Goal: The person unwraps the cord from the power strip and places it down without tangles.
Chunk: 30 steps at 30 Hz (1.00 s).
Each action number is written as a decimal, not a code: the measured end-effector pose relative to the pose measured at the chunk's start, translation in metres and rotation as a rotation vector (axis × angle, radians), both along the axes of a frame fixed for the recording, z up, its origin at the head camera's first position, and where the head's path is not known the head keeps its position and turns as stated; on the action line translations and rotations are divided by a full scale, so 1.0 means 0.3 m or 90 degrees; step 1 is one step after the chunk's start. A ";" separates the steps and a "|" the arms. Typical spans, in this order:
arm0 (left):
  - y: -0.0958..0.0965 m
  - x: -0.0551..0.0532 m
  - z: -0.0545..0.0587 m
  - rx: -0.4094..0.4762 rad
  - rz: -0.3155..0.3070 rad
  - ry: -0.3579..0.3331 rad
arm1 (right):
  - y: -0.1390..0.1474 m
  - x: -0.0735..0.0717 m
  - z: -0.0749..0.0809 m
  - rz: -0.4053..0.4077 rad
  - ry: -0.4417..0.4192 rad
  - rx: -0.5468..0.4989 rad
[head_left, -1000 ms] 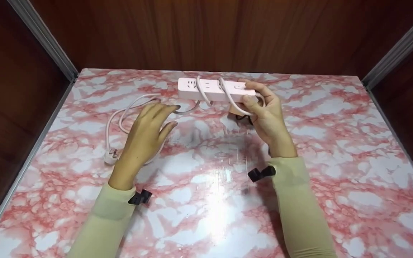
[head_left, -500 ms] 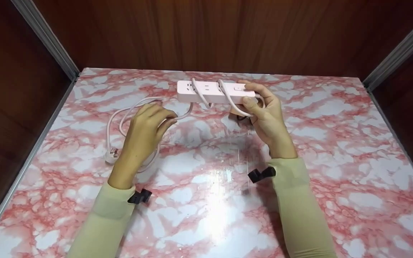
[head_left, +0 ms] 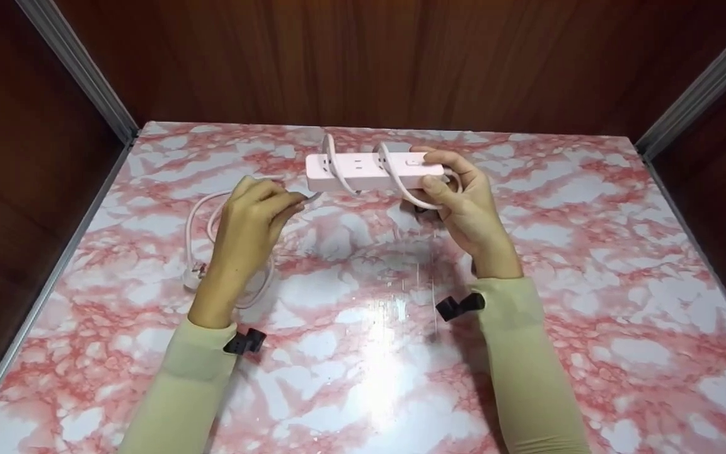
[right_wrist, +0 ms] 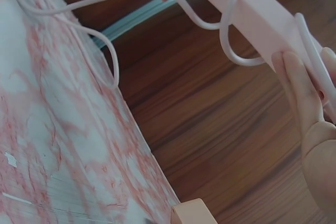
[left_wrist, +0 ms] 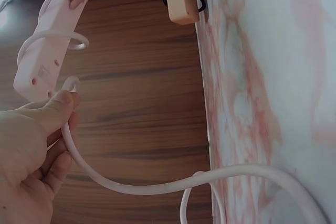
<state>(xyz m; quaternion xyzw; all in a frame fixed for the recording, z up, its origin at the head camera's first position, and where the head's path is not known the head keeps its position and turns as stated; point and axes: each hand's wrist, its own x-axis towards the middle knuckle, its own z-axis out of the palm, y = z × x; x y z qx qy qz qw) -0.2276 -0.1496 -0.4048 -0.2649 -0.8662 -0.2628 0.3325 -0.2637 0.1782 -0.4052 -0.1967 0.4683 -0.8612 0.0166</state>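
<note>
My right hand (head_left: pixel 473 211) grips the right end of a pale pink power strip (head_left: pixel 363 184), its thumb on the front side and fingers over the top and back. The strip hangs above the table, sockets upward. Its cord (right_wrist: pixel 228 40) loops loosely around the body in two turns. Between thumb and fingers, my left hand (left_wrist: pixel 31 145) pinches the cord (left_wrist: pixel 121 187) just off the strip's left end. From there the cord drops to the table in loose bends, ending at a plug (head_left: pixel 193 275) left of the left wrist, partly hidden by that arm.
Beneath the strip, at the back, lies an orange block-shaped thing (left_wrist: pixel 184 6) with black cable wound round it, mostly hidden in the head view. The table (head_left: pixel 590 353) has a red and white marbled top. Dark wooden panels (head_left: pixel 363 63) enclose it at the back and sides.
My left fingers have closed on the cord and drawn it slightly left. The strip has dipped a little toward me, and its left cord turn has shifted left.
</note>
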 end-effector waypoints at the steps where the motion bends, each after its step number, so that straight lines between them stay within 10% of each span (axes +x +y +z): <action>1: -0.004 -0.004 0.002 0.003 0.007 0.002 | -0.001 0.001 0.000 0.005 -0.003 -0.001; 19: -0.006 -0.107 0.094 0.008 0.035 0.032 | 0.031 -0.005 -0.003 -0.019 -0.001 0.028; 30: 0.021 -0.097 0.149 0.069 0.053 0.094 | 0.037 -0.012 -0.004 -0.060 -0.026 0.086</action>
